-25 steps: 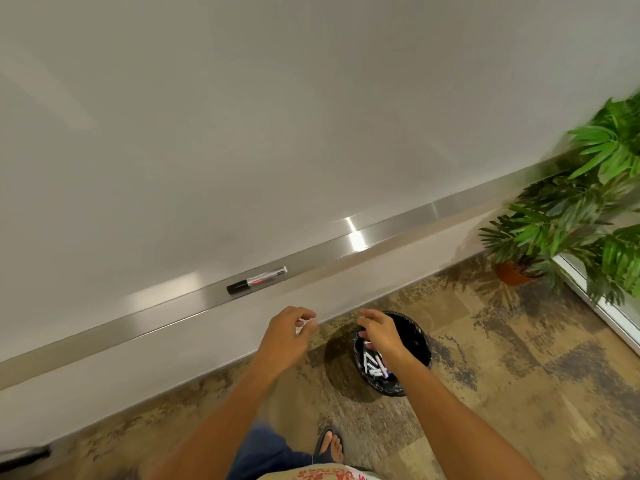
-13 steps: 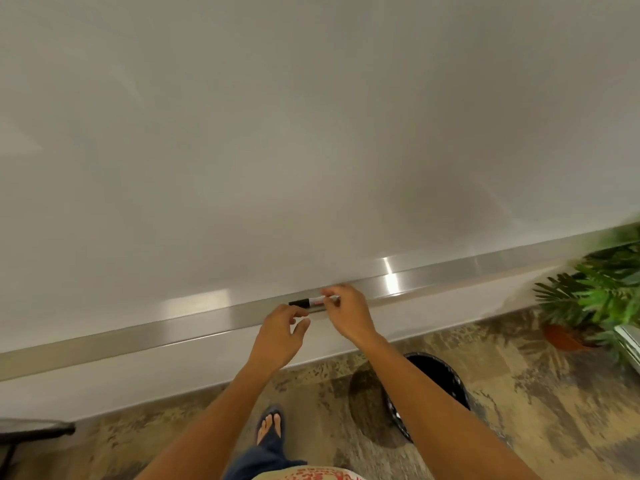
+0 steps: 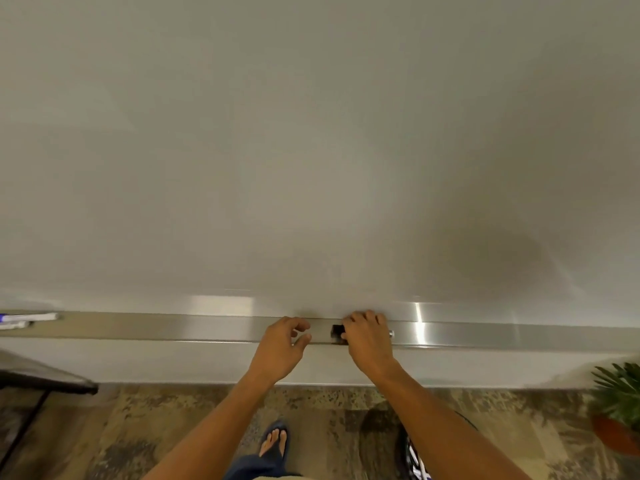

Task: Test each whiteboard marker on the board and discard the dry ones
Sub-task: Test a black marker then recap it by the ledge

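A large blank whiteboard (image 3: 311,150) fills most of the view, with a metal tray (image 3: 173,327) along its bottom edge. My right hand (image 3: 367,337) grips a black-capped marker (image 3: 337,331) lying in the tray; only the cap and the white tail end show. My left hand (image 3: 282,348) hovers just left of the cap, fingers loosely curled, holding nothing. Two more markers (image 3: 27,320) lie at the tray's far left. The black bin (image 3: 414,459) with discarded markers stands on the floor under my right forearm, mostly hidden.
A potted plant (image 3: 616,410) stands on the floor at the right. A dark table edge (image 3: 45,379) juts in at the lower left. My sandalled foot (image 3: 275,441) rests on the patterned carpet.
My right hand left the bin, reached the tray and closed round the marker. My left hand rose beside it. The view swung left, bringing the far-left markers into sight.
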### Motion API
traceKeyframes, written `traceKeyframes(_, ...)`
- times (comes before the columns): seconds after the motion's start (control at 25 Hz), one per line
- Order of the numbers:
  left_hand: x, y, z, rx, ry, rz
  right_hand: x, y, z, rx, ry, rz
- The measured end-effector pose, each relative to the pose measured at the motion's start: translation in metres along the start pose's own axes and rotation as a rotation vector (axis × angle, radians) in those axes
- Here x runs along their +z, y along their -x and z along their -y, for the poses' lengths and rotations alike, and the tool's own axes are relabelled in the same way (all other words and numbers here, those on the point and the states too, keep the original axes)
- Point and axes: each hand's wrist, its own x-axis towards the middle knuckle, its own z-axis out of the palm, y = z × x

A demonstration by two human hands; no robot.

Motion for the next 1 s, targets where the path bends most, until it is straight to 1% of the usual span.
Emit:
traceKeyframes(0.08,-0.003,0.001,-0.001,-0.014,0.007,-0.014,-0.002,0.002,0.006,-0.068,-0.095,-0.069)
traceKeyframes(0.2,-0.003,0.005,-0.011,-0.026,0.02,-0.037,-0.018,0.011,0.018,-0.145,-0.236,-0.097)
traceKeyframes(0.36,0.004,0.019,-0.022,0.024,0.07,-0.032,-0.047,0.028,0.025,-0.223,-0.493,-0.053)
traceKeyframes(0.48,0.007,0.035,-0.026,0.014,0.075,-0.072,-0.061,0.045,0.024,-0.271,-0.599,0.018)
traceKeyframes(0.6,0.003,0.053,-0.029,0.016,0.037,-0.094,-0.069,0.059,0.02,-0.26,-0.584,0.048)
traceKeyframes(0.76,-0.006,0.08,-0.036,0.079,-0.048,-0.069,-0.081,0.081,0.023,-0.36,-0.411,-0.031)
traceKeyframes(0.88,-0.014,0.093,-0.038,0.136,-0.169,-0.056,-0.092,0.092,0.029,-0.437,-0.373,-0.087)
traceKeyframes(1.0,-0.027,0.103,-0.039,0.214,-0.211,-0.024,-0.102,0.1,0.033,-0.501,-0.368,-0.149)
